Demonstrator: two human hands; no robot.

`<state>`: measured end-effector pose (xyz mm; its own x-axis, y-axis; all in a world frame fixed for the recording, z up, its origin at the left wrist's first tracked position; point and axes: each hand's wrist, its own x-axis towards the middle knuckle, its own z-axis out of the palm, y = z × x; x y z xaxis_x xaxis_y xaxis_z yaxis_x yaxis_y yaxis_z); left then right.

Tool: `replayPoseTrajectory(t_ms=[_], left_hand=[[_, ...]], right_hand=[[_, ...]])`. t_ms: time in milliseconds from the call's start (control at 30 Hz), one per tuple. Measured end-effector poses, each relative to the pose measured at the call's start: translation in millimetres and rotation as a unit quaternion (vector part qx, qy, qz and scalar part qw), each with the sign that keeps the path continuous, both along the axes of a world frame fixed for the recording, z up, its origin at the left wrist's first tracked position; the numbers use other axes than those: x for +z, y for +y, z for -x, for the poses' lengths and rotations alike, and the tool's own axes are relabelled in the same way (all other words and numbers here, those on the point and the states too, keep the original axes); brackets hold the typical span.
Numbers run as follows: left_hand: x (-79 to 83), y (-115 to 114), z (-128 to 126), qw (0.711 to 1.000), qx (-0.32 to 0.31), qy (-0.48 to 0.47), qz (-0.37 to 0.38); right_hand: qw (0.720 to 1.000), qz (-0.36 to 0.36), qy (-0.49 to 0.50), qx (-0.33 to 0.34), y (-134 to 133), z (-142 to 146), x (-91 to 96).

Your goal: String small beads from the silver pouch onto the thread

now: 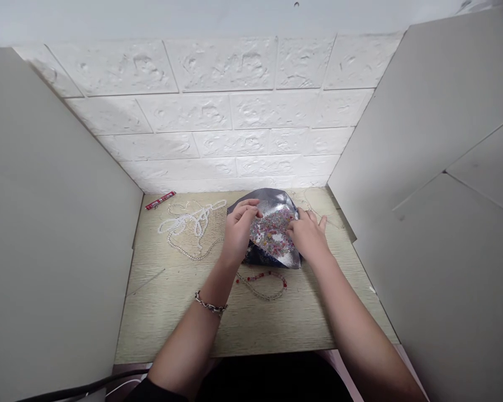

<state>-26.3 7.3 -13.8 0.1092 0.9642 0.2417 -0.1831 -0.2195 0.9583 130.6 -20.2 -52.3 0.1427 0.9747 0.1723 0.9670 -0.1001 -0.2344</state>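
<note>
An opened-out bag with a silver foil inside (283,202) lies on the table, holding many small mixed-colour beads (272,231). Over its left side is my left hand (240,226), thumb and fingertips pinched together; whatever is between them is too small to make out. At the bag's right edge rests my right hand (308,231), its fingers apart, one digit reaching to the beads and another fingertip by the foil rim. Just in front of the bag, a strand of clear and red beads (272,296) curves on the tabletop.
White bead strands (193,220) and a pearly strand (184,254) lie at the left. Behind them is a small red strip-like item (160,200). A thin needle-like piece (151,277) lies front left. Panels flank the wooden table (276,332); a white brick-pattern wall (235,111) stands behind.
</note>
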Motion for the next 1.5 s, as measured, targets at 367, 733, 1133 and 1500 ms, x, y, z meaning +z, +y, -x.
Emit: replayPoseTrajectory(t_ms=[367, 733, 1133, 1500], left_hand=[[5.9, -3.9, -3.1, 0.994, -0.035, -0.026, 0.104], [7.8, -6.4, -3.6, 0.987, -0.057, 0.107, 0.108], [11.6, -12.6, -6.4, 0.979, -0.132, 0.150, 0.035], [9.0, -12.8, -6.0, 0.978, -0.135, 0.156, 0.003]], right_hand=[[0.999, -0.033, 0.041, -0.014, 0.6, 6.1, 3.3], [0.917, -0.171, 0.329, 0.148, 2.0, 16.3, 17.9], [0.785, -0.122, 0.594, 0.127, -7.8, 20.8, 33.5], [0.759, -0.117, 0.627, 0.128, -6.3, 19.4, 32.0]])
